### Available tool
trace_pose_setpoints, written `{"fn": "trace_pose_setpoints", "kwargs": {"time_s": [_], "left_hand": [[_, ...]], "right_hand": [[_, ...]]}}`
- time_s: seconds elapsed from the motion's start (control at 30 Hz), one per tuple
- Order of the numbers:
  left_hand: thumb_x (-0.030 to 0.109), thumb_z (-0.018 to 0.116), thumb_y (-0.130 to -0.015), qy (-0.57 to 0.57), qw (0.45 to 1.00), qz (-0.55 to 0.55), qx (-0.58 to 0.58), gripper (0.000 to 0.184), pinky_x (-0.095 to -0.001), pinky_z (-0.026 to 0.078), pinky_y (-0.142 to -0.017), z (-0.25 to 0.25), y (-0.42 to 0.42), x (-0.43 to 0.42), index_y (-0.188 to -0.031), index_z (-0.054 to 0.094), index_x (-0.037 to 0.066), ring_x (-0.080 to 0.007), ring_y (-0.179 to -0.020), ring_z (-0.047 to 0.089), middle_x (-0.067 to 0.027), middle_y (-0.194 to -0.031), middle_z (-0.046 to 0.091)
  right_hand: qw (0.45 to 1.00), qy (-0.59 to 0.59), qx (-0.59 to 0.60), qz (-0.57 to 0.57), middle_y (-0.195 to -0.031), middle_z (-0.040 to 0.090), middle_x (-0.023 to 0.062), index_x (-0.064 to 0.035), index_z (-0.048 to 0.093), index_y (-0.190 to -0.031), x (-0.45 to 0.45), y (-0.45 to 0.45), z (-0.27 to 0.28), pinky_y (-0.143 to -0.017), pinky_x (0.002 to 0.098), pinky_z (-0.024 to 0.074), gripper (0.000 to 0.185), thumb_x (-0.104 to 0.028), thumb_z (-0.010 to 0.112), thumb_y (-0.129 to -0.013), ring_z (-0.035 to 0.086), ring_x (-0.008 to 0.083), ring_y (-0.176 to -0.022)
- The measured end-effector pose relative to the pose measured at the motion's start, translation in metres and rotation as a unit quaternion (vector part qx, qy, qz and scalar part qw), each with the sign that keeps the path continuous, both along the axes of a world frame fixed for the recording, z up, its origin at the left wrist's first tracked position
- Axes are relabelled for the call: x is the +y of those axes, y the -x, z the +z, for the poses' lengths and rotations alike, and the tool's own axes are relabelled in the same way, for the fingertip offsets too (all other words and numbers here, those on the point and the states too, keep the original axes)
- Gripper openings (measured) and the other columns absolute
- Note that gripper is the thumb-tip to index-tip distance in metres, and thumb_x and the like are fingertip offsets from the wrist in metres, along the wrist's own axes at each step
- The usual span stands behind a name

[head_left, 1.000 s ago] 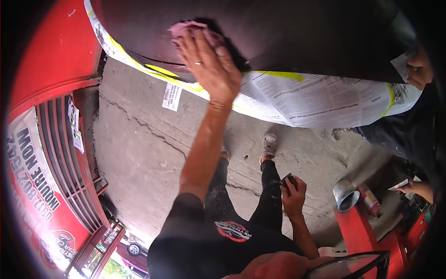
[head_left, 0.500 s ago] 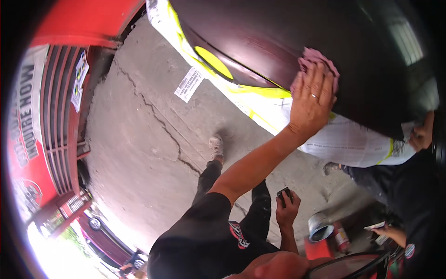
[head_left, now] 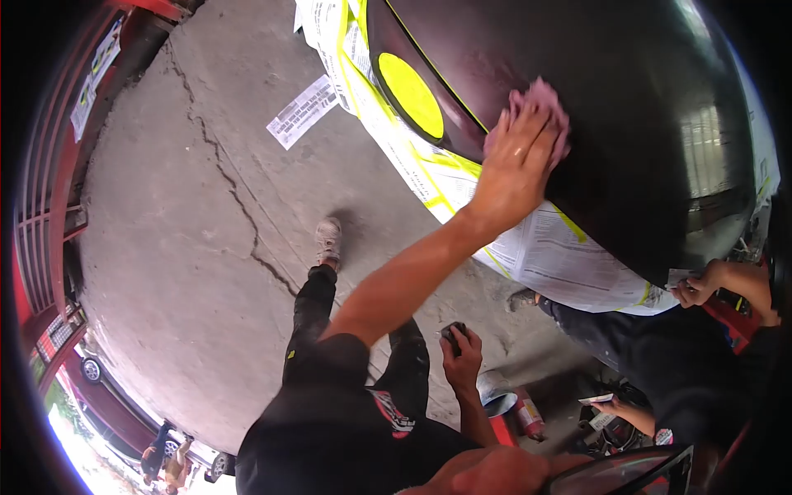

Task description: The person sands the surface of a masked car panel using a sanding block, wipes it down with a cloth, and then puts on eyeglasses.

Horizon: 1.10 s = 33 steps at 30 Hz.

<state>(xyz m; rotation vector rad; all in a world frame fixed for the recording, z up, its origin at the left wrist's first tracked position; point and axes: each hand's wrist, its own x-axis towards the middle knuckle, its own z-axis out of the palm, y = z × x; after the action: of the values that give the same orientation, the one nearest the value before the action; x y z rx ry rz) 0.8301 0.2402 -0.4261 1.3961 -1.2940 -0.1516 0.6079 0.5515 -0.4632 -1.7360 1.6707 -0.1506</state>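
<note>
My left hand (head_left: 520, 165) presses a crumpled pink cloth (head_left: 559, 124) against a dark, glossy curved panel (head_left: 627, 99), its fingers bent over the cloth. Beside that hand is a recess with a bright yellow oval (head_left: 411, 95). Printed paper (head_left: 569, 256) and yellow tape line the panel's lower edge. Lower down, near my legs, my right hand (head_left: 462, 355) is closed on a small dark block (head_left: 451, 332), held away from the panel.
A co-worker stands at the right, one hand (head_left: 697, 285) holding a thin flat piece at the panel's edge, the other (head_left: 619, 410) a light flat piece. A metal can (head_left: 497, 396) and red bottle (head_left: 530, 414) are nearby. Loose printed paper (head_left: 304, 111) lies on the cracked floor (head_left: 181, 231).
The view has shifted and turned. My left hand and the cloth moved right along the panel, past the yellow oval. My right hand still holds the dark block.
</note>
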Motion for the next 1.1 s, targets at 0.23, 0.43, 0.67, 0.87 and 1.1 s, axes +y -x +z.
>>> {"fn": "trace_pose_setpoints", "kwargs": {"time_s": [0.23,0.43,0.67,0.87,1.1], "left_hand": [[0.013,0.069,-0.090,-0.415,0.894,-0.114,0.127,0.041,-0.0457,0.053,-0.098,-0.103,-0.049,0.248,-0.130,0.061,0.010,-0.0387,-0.119,0.061,-0.0156,-0.123,0.065],[0.018,0.055,-0.098,-0.552,0.817,-0.146,0.084,0.028,-0.0439,0.052,-0.097,-0.184,-0.061,0.414,-0.121,0.063,0.004,-0.0339,-0.115,0.060,-0.0128,-0.115,0.063],[0.029,0.049,-0.101,-0.688,0.669,-0.214,0.185,0.033,-0.0553,0.050,-0.089,-0.308,-0.036,0.508,-0.110,0.064,0.000,-0.0442,-0.101,0.064,-0.0235,-0.106,0.068],[0.033,0.048,-0.102,-0.696,0.619,-0.162,0.325,0.036,-0.0564,0.050,-0.090,-0.308,-0.029,0.494,-0.114,0.061,0.002,-0.0454,-0.105,0.065,-0.0262,-0.111,0.068],[0.033,0.048,-0.102,-0.679,0.636,-0.136,0.341,0.034,-0.0568,0.051,-0.089,-0.299,-0.047,0.479,-0.113,0.061,0.004,-0.0456,-0.104,0.065,-0.0252,-0.111,0.068]], "right_hand": [[0.962,0.242,0.006,0.127,-0.127,0.061,0.0234,-0.0030,0.069,-0.123,-0.134,-0.066,0.051,-0.096,0.0470,0.0508,0.047,-0.011,0.084,-0.080,0.060,0.0410,-0.113],[0.858,0.427,0.051,0.281,-0.130,0.059,0.0244,-0.0015,0.072,-0.119,-0.235,-0.166,0.104,-0.093,0.0501,0.0517,0.038,-0.007,0.077,-0.082,0.060,0.0426,-0.111],[0.723,0.491,0.198,0.445,-0.132,0.059,0.0160,-0.0091,0.075,-0.119,-0.338,-0.277,0.119,-0.093,0.0450,0.0536,0.043,-0.004,0.077,-0.076,0.059,0.0371,-0.115],[0.705,0.463,0.250,0.476,-0.130,0.062,0.0142,-0.0088,0.077,-0.116,-0.365,-0.319,0.106,-0.100,0.0429,0.0514,0.041,-0.004,0.083,-0.076,0.061,0.0335,-0.119],[0.704,0.485,0.254,0.453,-0.131,0.062,0.0143,-0.0079,0.077,-0.114,-0.371,-0.339,0.082,-0.102,0.0424,0.0502,0.036,-0.006,0.082,-0.078,0.061,0.0332,-0.120]]}}
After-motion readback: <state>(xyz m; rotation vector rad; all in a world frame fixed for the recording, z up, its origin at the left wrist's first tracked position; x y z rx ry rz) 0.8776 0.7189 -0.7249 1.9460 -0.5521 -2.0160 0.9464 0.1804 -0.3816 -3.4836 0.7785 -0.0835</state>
